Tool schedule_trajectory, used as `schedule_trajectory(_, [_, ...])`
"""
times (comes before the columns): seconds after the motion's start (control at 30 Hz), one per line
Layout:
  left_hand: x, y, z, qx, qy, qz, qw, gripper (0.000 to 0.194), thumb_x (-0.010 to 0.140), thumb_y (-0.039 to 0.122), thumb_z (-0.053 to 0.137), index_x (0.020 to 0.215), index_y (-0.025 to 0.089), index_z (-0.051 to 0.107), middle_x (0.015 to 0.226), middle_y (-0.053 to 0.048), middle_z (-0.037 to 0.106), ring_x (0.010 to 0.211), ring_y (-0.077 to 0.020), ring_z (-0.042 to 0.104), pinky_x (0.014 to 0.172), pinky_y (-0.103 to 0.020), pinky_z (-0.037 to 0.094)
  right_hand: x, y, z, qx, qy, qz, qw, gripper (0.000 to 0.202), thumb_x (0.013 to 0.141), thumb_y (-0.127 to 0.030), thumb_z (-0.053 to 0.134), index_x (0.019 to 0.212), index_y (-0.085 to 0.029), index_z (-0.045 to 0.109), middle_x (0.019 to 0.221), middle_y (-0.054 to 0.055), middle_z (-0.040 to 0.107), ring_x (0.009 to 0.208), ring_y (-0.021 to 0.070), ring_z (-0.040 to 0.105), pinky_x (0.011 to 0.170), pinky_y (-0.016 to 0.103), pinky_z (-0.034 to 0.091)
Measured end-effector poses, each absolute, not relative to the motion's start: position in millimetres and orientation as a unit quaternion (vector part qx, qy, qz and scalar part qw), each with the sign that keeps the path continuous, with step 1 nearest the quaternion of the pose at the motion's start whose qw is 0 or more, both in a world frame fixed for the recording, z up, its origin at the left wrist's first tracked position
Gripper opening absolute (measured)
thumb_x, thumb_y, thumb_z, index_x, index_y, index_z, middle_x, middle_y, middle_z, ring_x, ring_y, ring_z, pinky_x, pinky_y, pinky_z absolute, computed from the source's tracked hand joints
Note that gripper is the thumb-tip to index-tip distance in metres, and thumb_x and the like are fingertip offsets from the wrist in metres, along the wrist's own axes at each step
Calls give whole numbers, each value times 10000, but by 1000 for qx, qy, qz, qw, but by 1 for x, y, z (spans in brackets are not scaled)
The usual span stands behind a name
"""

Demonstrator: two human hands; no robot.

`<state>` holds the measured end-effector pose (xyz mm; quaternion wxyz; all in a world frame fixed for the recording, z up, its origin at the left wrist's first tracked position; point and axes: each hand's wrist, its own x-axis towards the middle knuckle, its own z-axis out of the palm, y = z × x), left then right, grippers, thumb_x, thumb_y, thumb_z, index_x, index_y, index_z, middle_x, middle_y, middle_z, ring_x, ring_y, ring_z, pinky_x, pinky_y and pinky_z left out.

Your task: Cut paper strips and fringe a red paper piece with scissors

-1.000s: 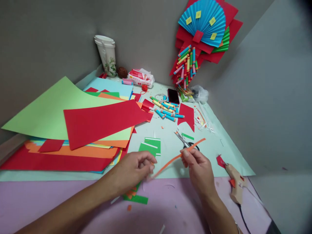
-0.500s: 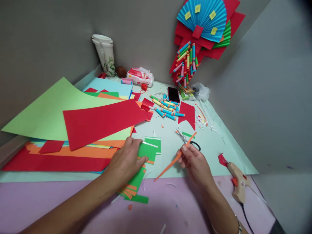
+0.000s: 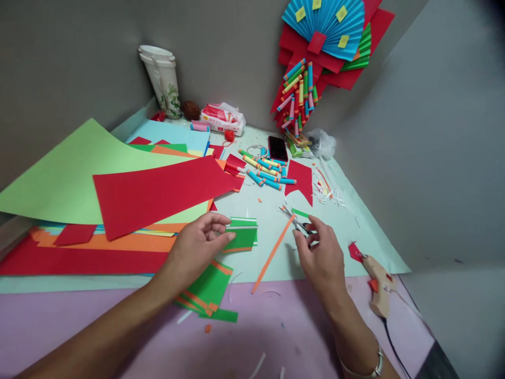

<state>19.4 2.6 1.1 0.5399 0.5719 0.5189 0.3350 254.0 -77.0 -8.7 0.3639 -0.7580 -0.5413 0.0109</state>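
Observation:
In my left hand (image 3: pixel 203 237) is a green paper piece (image 3: pixel 241 239) edged with white and orange strips, pinched between thumb and fingers. More green paper with orange strips (image 3: pixel 211 284) lies just below that hand. My right hand (image 3: pixel 321 252) has its fingers curled at the black handle of a pair of scissors (image 3: pixel 294 218), hiding part of it. The blades point up and to the left on the table. A narrow orange paper strip (image 3: pixel 272 256) lies slantwise between my hands, its upper end across the scissors. A short green strip (image 3: pixel 300 212) is beside the blades.
Coloured paper sheets (image 3: pixel 158 195) are stacked at left. Small paper rolls (image 3: pixel 268 171) and a phone (image 3: pixel 278 149) lie further back. At right rests a glue gun (image 3: pixel 379 281) with its cable. A cup (image 3: pixel 161 81) and tissue pack (image 3: pixel 223 120) stand near the wall.
My right hand has let go of the orange strip and moved to the scissors handle. My left hand has lifted the upper green piece slightly away from the other green paper.

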Motion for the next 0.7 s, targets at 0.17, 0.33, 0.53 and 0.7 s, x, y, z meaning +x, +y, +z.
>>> schedule_trajectory(0.17, [23,-8,5,532,500,311,608,207,709,377,754,736,202,646,653,50,600,557,-105,514,523,-208,398,217,-93,1,-525,-726,-90,436,317,872,-100,610,1156,-239,621,985,97,667,893,228,645,755,365,548])
schedule_trajectory(0.33, [29,-20,1,545,470,261,643,193,705,380,754,773,201,736,725,0,705,683,-171,619,643,-257,484,195,-93,1,-490,-765,-95,407,267,892,-79,581,1125,-196,634,940,101,714,871,226,673,752,368,545])
schedule_trajectory(0.53, [29,-26,13,655,429,257,566,168,812,295,625,840,231,778,789,-7,723,781,-187,656,717,-254,488,197,-90,-2,-516,-753,-94,397,231,909,-90,573,1100,-199,642,894,85,719,825,210,670,731,353,526])
schedule_trajectory(0.7, [27,-32,16,743,398,246,479,254,877,241,522,940,221,767,822,-15,698,770,-164,645,696,-249,484,195,-94,-3,-505,-749,-86,419,218,881,-61,597,1063,-173,639,851,85,707,775,207,648,693,343,521])
